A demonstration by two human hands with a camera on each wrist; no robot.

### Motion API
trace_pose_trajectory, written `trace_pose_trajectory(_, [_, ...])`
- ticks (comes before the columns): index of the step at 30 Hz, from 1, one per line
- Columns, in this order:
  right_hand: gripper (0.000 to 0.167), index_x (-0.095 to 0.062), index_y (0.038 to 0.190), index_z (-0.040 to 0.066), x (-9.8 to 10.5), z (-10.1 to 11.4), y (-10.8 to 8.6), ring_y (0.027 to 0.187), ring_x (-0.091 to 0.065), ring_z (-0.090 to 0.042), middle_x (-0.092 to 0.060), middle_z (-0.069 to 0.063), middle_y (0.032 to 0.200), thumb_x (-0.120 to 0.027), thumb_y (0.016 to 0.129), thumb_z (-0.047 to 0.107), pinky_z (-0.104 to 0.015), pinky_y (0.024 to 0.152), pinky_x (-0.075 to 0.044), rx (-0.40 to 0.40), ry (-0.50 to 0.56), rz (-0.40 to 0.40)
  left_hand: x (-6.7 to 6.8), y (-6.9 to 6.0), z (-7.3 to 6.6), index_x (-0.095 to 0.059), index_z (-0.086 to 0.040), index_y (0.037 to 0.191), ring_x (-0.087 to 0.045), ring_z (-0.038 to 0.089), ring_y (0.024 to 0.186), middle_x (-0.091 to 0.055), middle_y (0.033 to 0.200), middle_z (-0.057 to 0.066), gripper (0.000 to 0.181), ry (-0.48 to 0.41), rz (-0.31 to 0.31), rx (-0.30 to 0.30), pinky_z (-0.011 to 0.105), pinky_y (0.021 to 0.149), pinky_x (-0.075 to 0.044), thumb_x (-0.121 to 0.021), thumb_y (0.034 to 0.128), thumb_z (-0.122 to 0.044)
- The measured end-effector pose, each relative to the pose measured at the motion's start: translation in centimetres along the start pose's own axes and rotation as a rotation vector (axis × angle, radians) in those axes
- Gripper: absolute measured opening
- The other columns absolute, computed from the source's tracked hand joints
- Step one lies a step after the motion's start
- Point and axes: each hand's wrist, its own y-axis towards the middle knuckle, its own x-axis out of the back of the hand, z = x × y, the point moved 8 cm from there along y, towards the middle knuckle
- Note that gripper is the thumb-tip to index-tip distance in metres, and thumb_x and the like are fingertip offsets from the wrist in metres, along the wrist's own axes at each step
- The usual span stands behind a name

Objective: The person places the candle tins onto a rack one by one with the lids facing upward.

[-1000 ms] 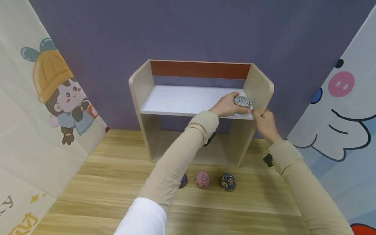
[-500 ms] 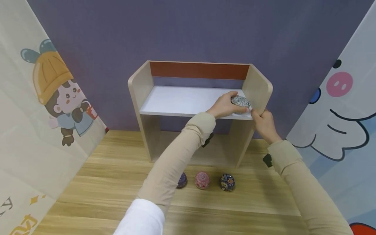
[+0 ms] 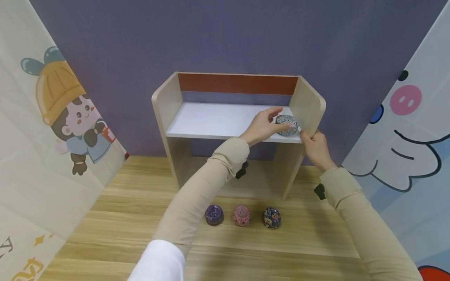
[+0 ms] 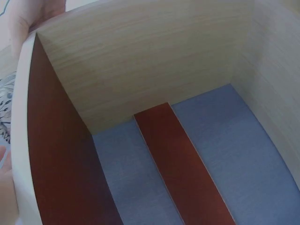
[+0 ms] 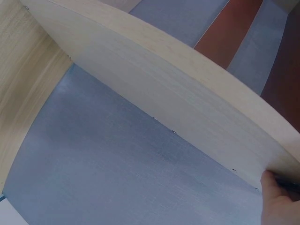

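A small round tin [image 3: 289,120] with a black-and-white pattern sits at the right end of the white shelf board [image 3: 214,119], close to the side panel. My left hand [image 3: 261,125] is beside it with thumb and fingers spread on its left; the thumb covers part of its front. In the left wrist view a strip of the patterned tin [image 4: 5,105] shows at the left edge. My right hand [image 3: 317,151] grips the front edge of the right side panel [image 3: 309,103]. Its thumb shows against the panel in the right wrist view, the other fingers being partly hidden.
On the wood-grain surface [image 3: 140,226] in front of the shelf unit stand a purple tin [image 3: 214,215], a pink tin [image 3: 241,215] and a dark floral tin [image 3: 271,217]. A red-brown rail [image 3: 239,83] runs along the unit's back. Printed cloths hang at both sides.
My left hand has loosened from the black-and-white tin and drawn slightly left, its fingers parting. More of the tin and the purple tin now shows. The right hand stays at the panel.
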Motion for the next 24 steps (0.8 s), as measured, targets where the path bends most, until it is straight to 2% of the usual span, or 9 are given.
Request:
trace_pose_trajectory(7, [0.048, -0.049, 0.108, -0.01, 0.1, 0.0, 0.0, 0.084, -0.044, -0.028, -0.052, -0.021, 0.095, -0.036, 0.095, 0.034, -0.03, 0.067, -0.036, 0.002, 0.003, 0.002, 2.1, -0.9, -0.6, -0.048, -0.008, 0.131, -0.046, 0.011, 0.124, -0.05, 0.134, 0.004, 0.053, -0.078, -0.125, -0.061, 0.011, 0.1, -0.035, -0.067, 0.083, -0.021])
trace_pose_trajectory(10, [0.047, -0.049, 0.107, -0.01, 0.0, 0.0, 0.0, 0.084, -0.044, -0.028, -0.052, -0.022, 0.095, -0.037, 0.095, 0.034, -0.03, 0.068, -0.036, 0.006, 0.003, -0.002, 3.0, -1.2, -1.0, -0.05, -0.008, 0.129, -0.047, 0.011, 0.122, -0.053, 0.131, 0.004, 0.051, -0.081, -0.146, -0.075, 0.011, 0.099, -0.036, -0.068, 0.0827, -0.021])
trace_pose_trajectory(15, [0.049, -0.049, 0.108, -0.01, 0.0, 0.0, 0.0, 0.085, -0.045, -0.027, -0.052, -0.022, 0.097, -0.037, 0.095, 0.035, -0.03, 0.068, -0.037, 0.001, 0.005, 0.004, 3.6, -2.1, -1.7, -0.05, -0.007, 0.128, -0.049, 0.012, 0.12, -0.055, 0.129, 0.005, 0.049, -0.063, -0.122, -0.094, 0.012, 0.099, -0.037, -0.067, 0.0833, -0.018])
trace_pose_trajectory(19, [0.049, -0.049, 0.108, -0.01, 0.0, 0.0, -0.1, 0.085, -0.045, -0.027, -0.052, -0.021, 0.096, -0.036, 0.095, 0.035, -0.029, 0.067, -0.037, -0.002, 0.009, 0.009, 3.7, -3.0, -2.1, -0.053, -0.004, 0.125, -0.052, 0.016, 0.117, -0.057, 0.126, 0.008, 0.043, -0.056, -0.101, -0.15, 0.015, 0.098, -0.041, -0.064, 0.085, -0.014])
trace_pose_trajectory(24, [0.045, -0.049, 0.1, -0.008, 0.0, 0.1, -0.1, 0.082, -0.044, -0.026, -0.05, -0.018, 0.091, -0.037, 0.094, 0.034, -0.028, 0.064, -0.036, 0.006, 0.008, -0.005, 3.6, -4.5, -2.1, -0.055, -0.003, 0.123, -0.053, 0.013, 0.115, -0.059, 0.123, 0.008, 0.037, -0.012, -0.077, -0.198, 0.016, 0.096, -0.042, -0.06, 0.0872, -0.012])
